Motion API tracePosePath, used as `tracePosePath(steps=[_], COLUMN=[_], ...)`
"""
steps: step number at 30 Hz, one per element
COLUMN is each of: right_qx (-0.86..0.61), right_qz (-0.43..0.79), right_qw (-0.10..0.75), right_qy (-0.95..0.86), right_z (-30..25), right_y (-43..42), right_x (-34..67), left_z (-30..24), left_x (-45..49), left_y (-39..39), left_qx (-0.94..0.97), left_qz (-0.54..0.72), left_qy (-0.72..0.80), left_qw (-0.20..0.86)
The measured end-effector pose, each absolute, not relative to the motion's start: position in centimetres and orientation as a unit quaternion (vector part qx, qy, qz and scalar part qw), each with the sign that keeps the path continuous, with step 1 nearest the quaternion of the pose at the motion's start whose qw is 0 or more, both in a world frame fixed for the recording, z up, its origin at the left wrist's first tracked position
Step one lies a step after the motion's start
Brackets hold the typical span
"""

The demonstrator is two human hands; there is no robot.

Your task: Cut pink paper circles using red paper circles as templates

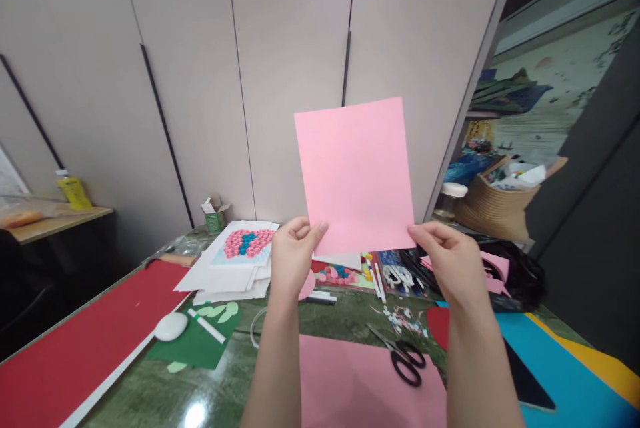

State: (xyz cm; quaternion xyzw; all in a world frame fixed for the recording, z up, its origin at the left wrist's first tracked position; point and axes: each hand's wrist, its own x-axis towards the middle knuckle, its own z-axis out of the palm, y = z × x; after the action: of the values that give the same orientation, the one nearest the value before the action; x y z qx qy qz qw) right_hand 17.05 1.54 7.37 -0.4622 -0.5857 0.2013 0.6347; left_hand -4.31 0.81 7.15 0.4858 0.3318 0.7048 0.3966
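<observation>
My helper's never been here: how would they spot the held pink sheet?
Face the grey panels. Before them, the left hand and right hand hold the sheet near its lower corners. Unlike the pink paper under the scissors, it's off the table.

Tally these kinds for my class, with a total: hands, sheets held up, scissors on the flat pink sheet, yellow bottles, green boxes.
Left hand and right hand: 2
Held pink sheet: 1
Scissors: 1 pair
Yellow bottle: 1
Green box: 1
Total: 6
</observation>
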Motion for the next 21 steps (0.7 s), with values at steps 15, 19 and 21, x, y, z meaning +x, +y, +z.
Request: tracePosePath(steps=[15, 19, 21], right_qx=[-0.444, -0.435, -0.441], right_qz=[0.22, 0.236, 0.262], right_qw=[0.699, 0.71, 0.683], right_qy=[-0.515, -0.501, -0.519], right_z=[7.3, 7.1, 7.0], right_y=[1.5, 1.5, 1.7], right_x=[15.8, 16.2, 16.7], left_z=[7.3, 7.3, 7.3], left_x=[-4.0, -4.1, -4.1], left_y=[0.7, 0.7, 0.7], left_qx=[0.463, 0.462, 0.461], left_qz=[0.726, 0.724, 0.723], left_qy=[0.289, 0.289, 0.29], left_qw=[0.419, 0.423, 0.424])
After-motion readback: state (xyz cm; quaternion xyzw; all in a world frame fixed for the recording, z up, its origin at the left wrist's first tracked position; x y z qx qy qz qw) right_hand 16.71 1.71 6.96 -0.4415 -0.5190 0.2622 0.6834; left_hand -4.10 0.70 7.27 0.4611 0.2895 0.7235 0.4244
